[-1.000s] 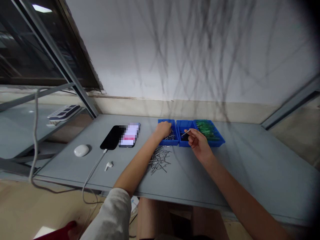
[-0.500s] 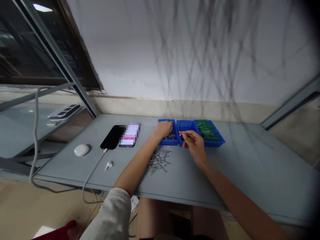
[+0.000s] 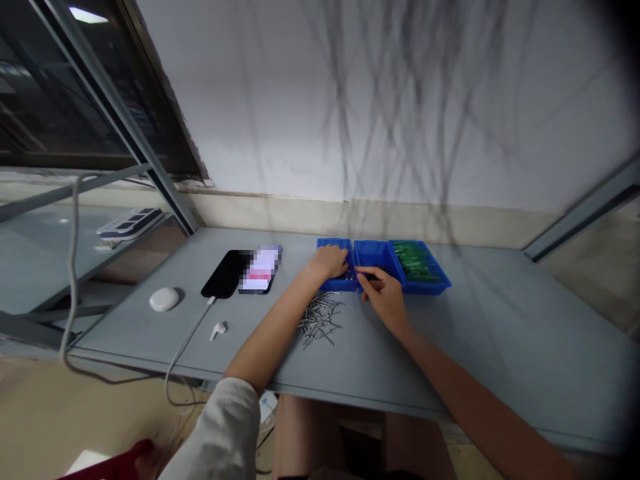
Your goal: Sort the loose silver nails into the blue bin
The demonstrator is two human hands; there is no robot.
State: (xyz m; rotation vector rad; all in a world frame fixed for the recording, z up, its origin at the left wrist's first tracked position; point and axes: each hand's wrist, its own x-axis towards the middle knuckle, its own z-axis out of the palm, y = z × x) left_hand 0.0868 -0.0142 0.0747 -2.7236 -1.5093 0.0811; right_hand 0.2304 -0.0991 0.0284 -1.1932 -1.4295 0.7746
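Observation:
My left hand reaches into the left blue bin, its fingers curled down over small metal pieces. Its fingertips are partly hidden, and what they pinch, if anything, does not show. My right hand is closed in a pinch at the front left corner of the middle blue bin. Anything between its thumb and forefinger is too small to make out. A loose pile of thin metal rods, like nails or rivets, lies on the table in front of the left bin, beside my left forearm.
Green, see-through pieces fill the right blue bin. To the left on the grey table lie a black phone, a phone with a lit screen, a white earbud, a white case and a cable.
My right hand has moved slightly left and down, from over the middle bin towards the gap by the left bin. My left hand has shifted a little right and down within its bin.

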